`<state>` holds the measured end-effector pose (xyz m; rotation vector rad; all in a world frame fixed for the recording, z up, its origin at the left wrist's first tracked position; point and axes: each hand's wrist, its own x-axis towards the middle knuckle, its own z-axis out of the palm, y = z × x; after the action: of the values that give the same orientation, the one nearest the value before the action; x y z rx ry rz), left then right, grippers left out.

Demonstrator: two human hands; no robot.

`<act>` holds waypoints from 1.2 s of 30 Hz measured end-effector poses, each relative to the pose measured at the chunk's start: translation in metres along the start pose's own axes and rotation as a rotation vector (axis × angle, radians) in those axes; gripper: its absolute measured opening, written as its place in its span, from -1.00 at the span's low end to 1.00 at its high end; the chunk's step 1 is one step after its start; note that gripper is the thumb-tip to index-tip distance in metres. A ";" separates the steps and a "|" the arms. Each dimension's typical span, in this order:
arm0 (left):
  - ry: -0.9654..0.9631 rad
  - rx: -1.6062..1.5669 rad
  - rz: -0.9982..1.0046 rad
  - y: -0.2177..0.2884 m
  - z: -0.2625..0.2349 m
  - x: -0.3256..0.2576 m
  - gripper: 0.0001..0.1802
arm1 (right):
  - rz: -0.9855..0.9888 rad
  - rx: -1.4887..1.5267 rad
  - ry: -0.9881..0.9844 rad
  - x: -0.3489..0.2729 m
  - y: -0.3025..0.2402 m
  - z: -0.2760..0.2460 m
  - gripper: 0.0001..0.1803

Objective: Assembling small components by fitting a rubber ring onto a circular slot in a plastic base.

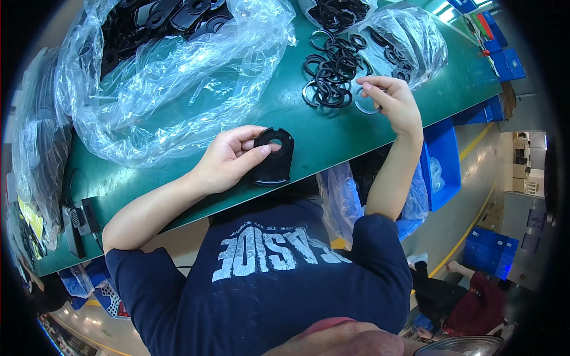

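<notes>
My left hand (228, 159) grips a flat black plastic part (273, 169) near the front edge of the green table. That part has a round hole towards its top and a straight lower end; my thumb lies over its face by the hole. To the right, my right hand (396, 105) is closed in a pinch on a thin ring (360, 107), which hangs below the fingertips with a shiny rim. Just left of those fingers lies a loose pile of black rings (332, 72).
A large clear plastic bag (178, 113) of black parts (157, 18) fills the back left. Behind the pile, another clear bag (424, 44) holds more rings. A blue bin (444, 166) stands beyond the table's right edge. Another person (469, 302) is at lower right.
</notes>
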<state>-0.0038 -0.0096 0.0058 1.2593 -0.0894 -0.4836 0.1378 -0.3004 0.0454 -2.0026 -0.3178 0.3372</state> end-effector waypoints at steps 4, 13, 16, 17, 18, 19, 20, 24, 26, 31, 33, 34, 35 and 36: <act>0.047 -0.027 0.012 0.000 0.002 -0.002 -0.66 | -0.037 0.387 0.001 -0.013 0.014 0.017 -0.75; 0.157 -0.101 -0.009 0.004 0.003 -0.002 -0.64 | -0.327 -0.248 0.318 -0.048 -0.010 0.123 -0.87; 0.157 -0.133 -0.011 0.003 0.002 -0.002 -0.65 | -0.400 -0.508 0.358 -0.049 -0.001 0.126 -0.87; 0.159 -0.135 -0.013 0.002 0.001 -0.002 -0.65 | -0.399 -0.507 0.354 -0.051 -0.002 0.126 -0.87; 0.163 -0.137 -0.014 0.001 0.000 -0.001 -0.65 | -0.354 -0.490 0.314 -0.054 -0.003 0.124 -0.82; 0.167 -0.139 -0.015 0.001 -0.001 -0.001 -0.66 | -0.310 -0.472 0.273 -0.056 -0.004 0.121 -0.78; 0.168 -0.141 -0.017 0.000 -0.001 -0.002 -0.66 | -0.307 -0.472 0.271 -0.057 -0.009 0.116 -0.78; 0.173 -0.184 -0.008 0.000 -0.002 -0.002 -0.65 | -0.534 -0.475 0.058 -0.059 -0.018 0.111 -0.60; 0.169 -0.180 -0.003 0.000 -0.002 -0.003 -0.64 | -0.530 -0.499 0.019 -0.059 -0.018 0.112 -0.49; 0.168 -0.236 -0.016 0.003 0.000 -0.005 -0.67 | -0.356 -0.229 0.050 -0.051 -0.023 0.104 -0.48; 0.142 -0.235 -0.019 0.002 0.000 -0.003 -0.66 | -0.328 -0.112 0.070 -0.053 -0.025 0.104 -0.47; 0.111 -0.235 -0.026 0.001 0.000 -0.003 -0.65 | -0.320 0.003 0.072 -0.054 -0.027 0.105 -0.46; 0.116 -0.234 -0.025 -0.001 0.000 -0.002 -0.65 | -0.309 0.118 0.075 -0.056 -0.028 0.107 -0.45; 0.110 -0.220 -0.035 -0.003 0.001 -0.002 -0.64 | -0.350 0.105 0.083 -0.057 -0.030 0.110 -0.45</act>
<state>-0.0062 -0.0102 0.0040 1.0706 0.0775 -0.4409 0.0420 -0.2175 0.0308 -1.8112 -0.5764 0.0478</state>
